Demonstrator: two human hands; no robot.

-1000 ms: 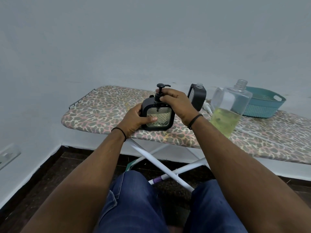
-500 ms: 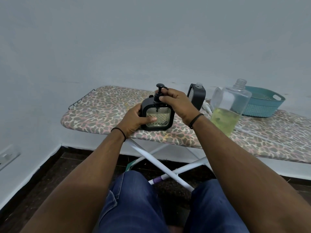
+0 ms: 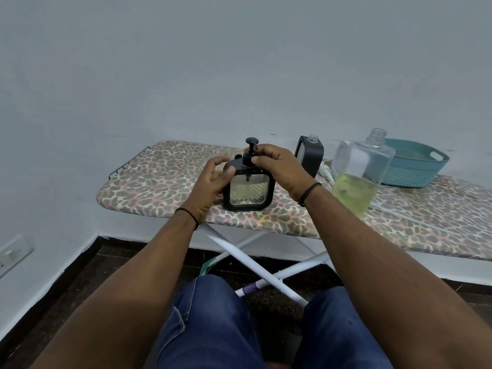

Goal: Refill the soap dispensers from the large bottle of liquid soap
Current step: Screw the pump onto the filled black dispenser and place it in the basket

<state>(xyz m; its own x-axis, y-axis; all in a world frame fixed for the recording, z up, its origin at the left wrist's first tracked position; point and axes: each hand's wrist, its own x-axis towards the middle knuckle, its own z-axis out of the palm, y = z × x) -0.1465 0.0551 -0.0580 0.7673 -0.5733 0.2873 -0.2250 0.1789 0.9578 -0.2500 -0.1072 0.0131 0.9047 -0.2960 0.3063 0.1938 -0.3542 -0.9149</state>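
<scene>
Plastic, glass-look panels and printed cloth

Matt black soap dispenser (image 3: 249, 189) with faceted clear panel; glossy clear large bottle (image 3: 359, 171); leopard-print cloth ironing board (image 3: 165, 179); woven-look teal plastic basket (image 3: 415, 166).

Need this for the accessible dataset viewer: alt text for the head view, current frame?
A person's right hand grips the pump top of a square black soap dispenser on a leopard-print ironing board, the left hand loosely open at its side. Behind it stand a second, uncapped dispenser, a large open bottle part full of yellow-green soap, and a teal basket.

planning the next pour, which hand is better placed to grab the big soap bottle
Right. The right hand pinches the pump of the near dispenser, on the side toward the large soap bottle. The left hand is across the dispenser.
</scene>
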